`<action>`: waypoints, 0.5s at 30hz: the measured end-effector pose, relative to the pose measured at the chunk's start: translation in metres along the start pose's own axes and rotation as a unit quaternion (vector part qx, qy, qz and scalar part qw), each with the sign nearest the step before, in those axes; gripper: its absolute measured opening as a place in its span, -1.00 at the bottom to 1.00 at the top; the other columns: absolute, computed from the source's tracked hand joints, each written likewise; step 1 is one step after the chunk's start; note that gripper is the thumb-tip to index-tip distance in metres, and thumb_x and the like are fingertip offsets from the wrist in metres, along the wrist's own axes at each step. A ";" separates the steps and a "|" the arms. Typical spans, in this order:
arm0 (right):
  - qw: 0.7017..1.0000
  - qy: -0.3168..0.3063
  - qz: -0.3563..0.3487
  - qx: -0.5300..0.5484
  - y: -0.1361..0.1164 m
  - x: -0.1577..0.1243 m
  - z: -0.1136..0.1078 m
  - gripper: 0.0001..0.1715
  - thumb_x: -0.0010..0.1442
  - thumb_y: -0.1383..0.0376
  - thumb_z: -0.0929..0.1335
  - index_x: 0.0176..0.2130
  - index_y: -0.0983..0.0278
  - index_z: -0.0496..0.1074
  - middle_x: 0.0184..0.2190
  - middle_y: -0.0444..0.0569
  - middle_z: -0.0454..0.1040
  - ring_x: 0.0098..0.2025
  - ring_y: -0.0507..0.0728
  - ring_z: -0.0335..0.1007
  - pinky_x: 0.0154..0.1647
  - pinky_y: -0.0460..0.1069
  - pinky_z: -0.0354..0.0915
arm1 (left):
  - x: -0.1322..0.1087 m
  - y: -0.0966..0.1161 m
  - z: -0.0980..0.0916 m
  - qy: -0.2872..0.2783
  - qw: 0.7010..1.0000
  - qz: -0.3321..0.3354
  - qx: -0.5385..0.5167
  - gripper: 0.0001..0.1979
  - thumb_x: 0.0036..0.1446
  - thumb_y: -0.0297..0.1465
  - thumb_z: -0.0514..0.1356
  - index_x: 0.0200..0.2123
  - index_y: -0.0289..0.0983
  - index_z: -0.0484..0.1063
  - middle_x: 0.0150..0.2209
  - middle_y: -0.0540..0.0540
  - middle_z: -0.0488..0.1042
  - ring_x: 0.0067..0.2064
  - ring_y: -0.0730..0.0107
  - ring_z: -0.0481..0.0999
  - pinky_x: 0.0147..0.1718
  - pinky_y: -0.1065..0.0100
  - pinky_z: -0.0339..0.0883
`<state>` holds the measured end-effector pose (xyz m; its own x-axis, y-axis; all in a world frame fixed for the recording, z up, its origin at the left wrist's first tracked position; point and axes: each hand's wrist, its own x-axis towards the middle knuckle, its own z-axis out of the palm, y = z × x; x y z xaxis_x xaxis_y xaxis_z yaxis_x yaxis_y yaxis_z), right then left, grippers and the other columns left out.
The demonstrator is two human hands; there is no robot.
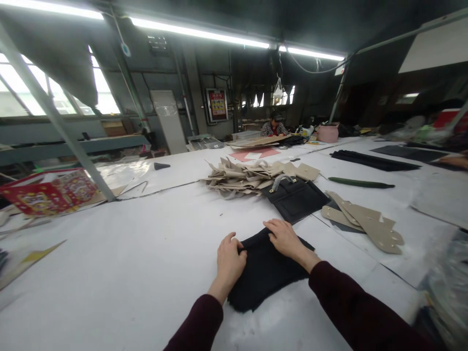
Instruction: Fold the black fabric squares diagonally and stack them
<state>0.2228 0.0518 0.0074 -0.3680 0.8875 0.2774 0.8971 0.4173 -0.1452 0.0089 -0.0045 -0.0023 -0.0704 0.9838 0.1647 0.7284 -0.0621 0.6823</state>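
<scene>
A piece of black cloth (268, 273) with ragged edges lies on the white table in front of me. At its far left corner, my left hand (230, 258) grips the edge, thumb on top and fingers curled. My right hand (287, 239) bends over the far edge, with the thumb near the fold; its fingertips reach to the cloth's rim. Just beyond it lies a black handbag (298, 200) with a wrapped handle, flat on the table. Behind the bag is a heaped pile of beige bag pieces (241, 178).
Beige straps with metal studs (361, 219) lie to the right, near a cucumber-like long green object (361, 183) and black strips (373, 160). A red printed box (51, 191) stands left by a slanted metal post (66, 122). Another person (274, 127) sits across the table.
</scene>
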 end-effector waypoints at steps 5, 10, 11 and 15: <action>1.000 -0.008 0.004 0.018 0.004 -0.002 0.043 -0.45 0.33 0.27 0.08 0.21 0.22 0.32 0.21 -0.02 0.33 0.28 0.19 0.13 0.28 0.18 -0.02 | 0.017 -0.021 0.007 -0.055 0.995 -0.062 -0.053 -0.79 -0.01 -0.51 0.17 -0.24 -0.22 0.37 -0.23 -0.09 0.51 -0.17 0.26 0.49 -0.13 0.25 0.33; 0.995 0.053 -0.078 0.022 0.031 -0.010 0.079 -0.34 0.34 0.14 -0.01 0.21 0.23 0.34 0.24 0.06 0.28 0.31 0.30 0.06 0.24 0.30 -0.06 | 0.005 -0.021 -0.006 -0.054 0.993 -0.081 -0.070 -0.56 -0.06 -0.43 0.27 -0.04 -0.22 0.36 -0.14 -0.07 0.51 -0.14 0.29 0.50 -0.15 0.33 0.38; 0.992 0.068 -0.100 0.039 0.040 -0.008 0.087 -0.28 0.34 0.04 -0.04 0.15 0.22 0.41 0.24 0.09 0.27 0.31 0.33 0.05 0.22 0.31 -0.07 | -0.002 -0.022 -0.012 -0.043 0.994 -0.076 -0.066 -0.48 -0.09 -0.41 0.31 0.01 -0.19 0.35 -0.06 -0.06 0.48 -0.06 0.28 0.48 -0.08 0.34 0.36; 0.963 0.128 -0.135 0.196 0.061 0.005 0.099 -0.05 0.18 -0.32 -0.03 -0.11 0.13 0.60 0.15 0.25 0.36 0.33 0.30 0.01 0.16 0.29 -0.10 | -0.052 -0.038 -0.059 0.004 1.000 -0.014 -0.021 -0.52 -0.06 -0.37 0.33 -0.01 -0.16 0.39 -0.01 -0.05 0.46 0.03 0.25 0.42 0.05 0.28 0.29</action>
<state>0.2512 0.1009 -0.0946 -0.4576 0.6792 0.5738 0.5964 0.7131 -0.3685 -0.0559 -0.0636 0.0052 -0.0960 0.9839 0.1507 0.6973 -0.0416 0.7156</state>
